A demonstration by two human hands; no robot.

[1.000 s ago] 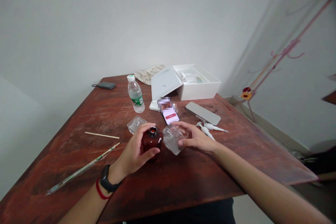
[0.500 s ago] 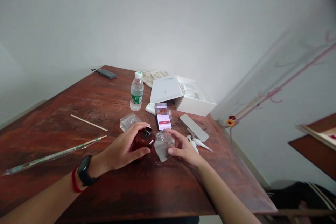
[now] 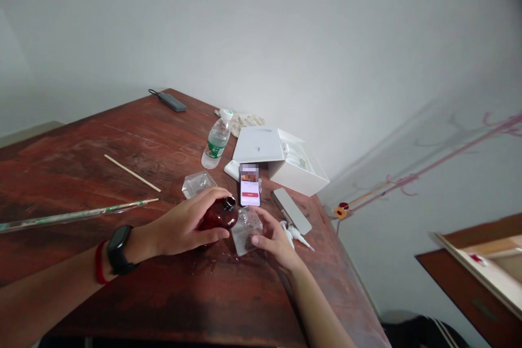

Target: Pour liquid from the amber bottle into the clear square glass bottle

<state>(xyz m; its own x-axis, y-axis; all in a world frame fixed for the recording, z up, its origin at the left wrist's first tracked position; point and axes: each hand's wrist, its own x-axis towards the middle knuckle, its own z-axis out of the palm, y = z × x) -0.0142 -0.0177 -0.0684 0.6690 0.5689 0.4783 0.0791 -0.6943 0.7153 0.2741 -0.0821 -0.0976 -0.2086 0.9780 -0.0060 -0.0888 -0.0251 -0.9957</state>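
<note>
My left hand (image 3: 191, 223), with a black watch and a red band on its wrist, is closed round the side of a round amber bottle (image 3: 218, 216). The bottle's dark neck has no cap on and faces up. Just right of it, my right hand (image 3: 274, 239) grips a clear square bottle (image 3: 244, 236) between thumb and fingers. The two bottles are side by side, nearly touching. Behind my left hand lies another clear square container (image 3: 198, 182), partly hidden by that hand. Small wet drops (image 3: 207, 267) shine on the wood in front of the amber bottle.
On the wooden table (image 3: 183, 304) a lit phone (image 3: 249, 190) lies behind the bottles. White pump heads (image 3: 296, 235) and a grey flat case (image 3: 291, 211) are right. A water bottle (image 3: 216, 141) and white box (image 3: 299, 168) stand further back. Sticks (image 3: 132, 173) lie left.
The camera view has tilted, so the table and its things appear turned. Both hands keep their hold on the bottles; the wet drops on the table show more clearly.
</note>
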